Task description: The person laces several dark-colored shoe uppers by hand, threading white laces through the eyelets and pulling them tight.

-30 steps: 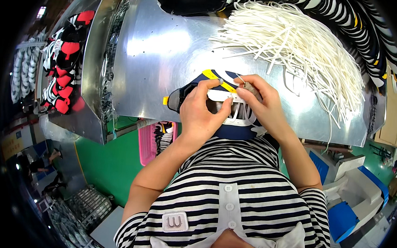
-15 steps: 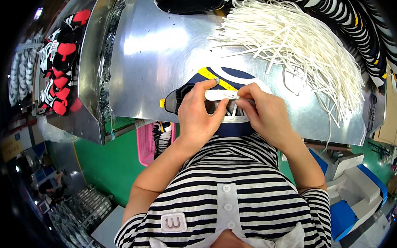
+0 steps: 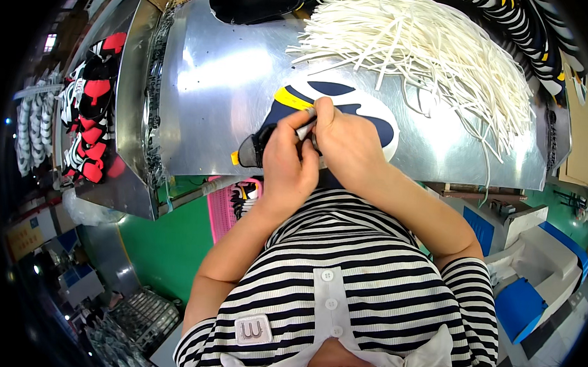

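Observation:
A shoe upper (image 3: 375, 127) in navy and white, with a yellow strip, lies on the metal table in front of me. Its dark collar and small yellow heel tab point left. My left hand (image 3: 288, 167) is closed around the middle of the upper, near the collar. Right beside it, my right hand (image 3: 348, 146) is closed in a pinch, its back turned up. Whatever it grips is hidden behind the fingers. Both sets of fingertips meet over the opening of the upper and cover most of it.
A heap of white shoelaces (image 3: 424, 51) lies at the back right of the metal table (image 3: 212, 114). Stacked uppers (image 3: 498, 22) stand behind it, and a black piece (image 3: 256, 1) lies at the back. Red and black uppers (image 3: 94, 122) hang left. Below the edge is a pink basket (image 3: 222, 213).
My right hand has moved left and turned over, coming against my left fingers. The white piece seen between my hands is now mostly covered. The whole view has shifted slightly.

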Motion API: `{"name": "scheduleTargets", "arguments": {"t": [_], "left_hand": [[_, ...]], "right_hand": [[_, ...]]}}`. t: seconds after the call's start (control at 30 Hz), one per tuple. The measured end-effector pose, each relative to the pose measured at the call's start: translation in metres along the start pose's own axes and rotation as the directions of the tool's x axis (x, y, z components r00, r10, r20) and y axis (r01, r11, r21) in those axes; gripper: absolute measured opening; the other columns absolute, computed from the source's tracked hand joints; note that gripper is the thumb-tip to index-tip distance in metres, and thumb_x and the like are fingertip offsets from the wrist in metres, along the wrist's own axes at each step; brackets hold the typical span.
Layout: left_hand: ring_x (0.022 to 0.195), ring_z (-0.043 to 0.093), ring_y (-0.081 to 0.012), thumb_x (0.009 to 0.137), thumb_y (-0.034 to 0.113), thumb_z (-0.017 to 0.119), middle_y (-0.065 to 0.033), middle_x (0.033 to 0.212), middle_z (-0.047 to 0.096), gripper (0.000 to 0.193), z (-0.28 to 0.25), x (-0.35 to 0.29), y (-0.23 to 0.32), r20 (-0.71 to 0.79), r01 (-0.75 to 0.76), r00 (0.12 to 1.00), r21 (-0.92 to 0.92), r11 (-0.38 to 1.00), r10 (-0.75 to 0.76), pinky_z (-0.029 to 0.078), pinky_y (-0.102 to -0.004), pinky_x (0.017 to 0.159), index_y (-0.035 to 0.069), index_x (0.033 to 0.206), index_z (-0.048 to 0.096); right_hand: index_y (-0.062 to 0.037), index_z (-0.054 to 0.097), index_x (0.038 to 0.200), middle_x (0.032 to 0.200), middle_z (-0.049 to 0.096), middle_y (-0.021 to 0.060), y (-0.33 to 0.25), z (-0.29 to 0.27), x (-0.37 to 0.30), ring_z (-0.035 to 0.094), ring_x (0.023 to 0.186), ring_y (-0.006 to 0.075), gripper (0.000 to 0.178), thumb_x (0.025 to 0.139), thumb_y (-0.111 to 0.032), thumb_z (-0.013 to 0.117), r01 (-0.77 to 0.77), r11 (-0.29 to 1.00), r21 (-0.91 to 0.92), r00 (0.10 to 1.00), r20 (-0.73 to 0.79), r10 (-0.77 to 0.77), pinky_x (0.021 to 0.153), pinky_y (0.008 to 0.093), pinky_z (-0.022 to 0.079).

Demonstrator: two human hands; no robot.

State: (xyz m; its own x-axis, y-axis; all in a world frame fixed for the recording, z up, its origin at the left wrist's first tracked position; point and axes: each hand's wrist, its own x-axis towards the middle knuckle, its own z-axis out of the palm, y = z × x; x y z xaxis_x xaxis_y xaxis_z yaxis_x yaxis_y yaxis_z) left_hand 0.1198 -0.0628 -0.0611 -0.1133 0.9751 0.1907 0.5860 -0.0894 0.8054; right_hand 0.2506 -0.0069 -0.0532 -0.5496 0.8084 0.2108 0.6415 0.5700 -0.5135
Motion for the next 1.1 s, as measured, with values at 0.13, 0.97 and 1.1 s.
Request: {"name": "scheduleTargets", "arguments": {"t": [0.13,0.97,1.1], "left_hand": [[0.080,0.063,-0.0104,0.087,-0.004,0.059,-0.0118,0.092,0.069,0.035,-0.008,0.008,0.002,0.039,0.277,0.957,-0.408,0.870,-0.287,0.049,-0.0227,0.070,-0.003,0.121,0.048],[0.083,0.066,-0.0313,0.076,0.013,0.077,-0.0106,0.091,0.068,0.023,-0.010,0.043,0.020,0.133,-0.210,0.975,0.313,0.926,0.176,0.051,-0.0384,0.072,0.004,0.094,0.065],[0.078,0.064,-0.0312,0.080,0.010,0.076,-0.0128,0.087,0.066,0.024,-0.017,0.048,0.009,0.052,-0.215,0.977,0.273,0.938,0.209,0.049,-0.0372,0.069,0.002,0.097,0.062]], "right_hand": [[-0.0032,0.054,0.097,0.081,0.067,0.0152,0.009,-0.044,-0.015,0.066,0.068,0.0323,0.017,0.086,-0.011,0.064,-0.062,0.978,0.198,0.998,0.024,0.058,0.058,0.0412,0.050],[-0.0105,0.063,0.084,0.070,0.063,0.0040,0.019,-0.070,-0.063,0.063,0.062,0.0250,0.016,0.080,-0.023,0.072,-0.007,0.972,0.235,0.984,0.173,-0.034,0.053,0.0377,0.046],[-0.0069,0.071,0.089,0.078,0.070,0.0065,0.030,-0.066,-0.085,0.067,0.066,0.0205,0.018,0.081,-0.022,0.076,-0.133,0.888,0.440,0.974,0.222,0.036,0.060,0.0303,0.050]]}}
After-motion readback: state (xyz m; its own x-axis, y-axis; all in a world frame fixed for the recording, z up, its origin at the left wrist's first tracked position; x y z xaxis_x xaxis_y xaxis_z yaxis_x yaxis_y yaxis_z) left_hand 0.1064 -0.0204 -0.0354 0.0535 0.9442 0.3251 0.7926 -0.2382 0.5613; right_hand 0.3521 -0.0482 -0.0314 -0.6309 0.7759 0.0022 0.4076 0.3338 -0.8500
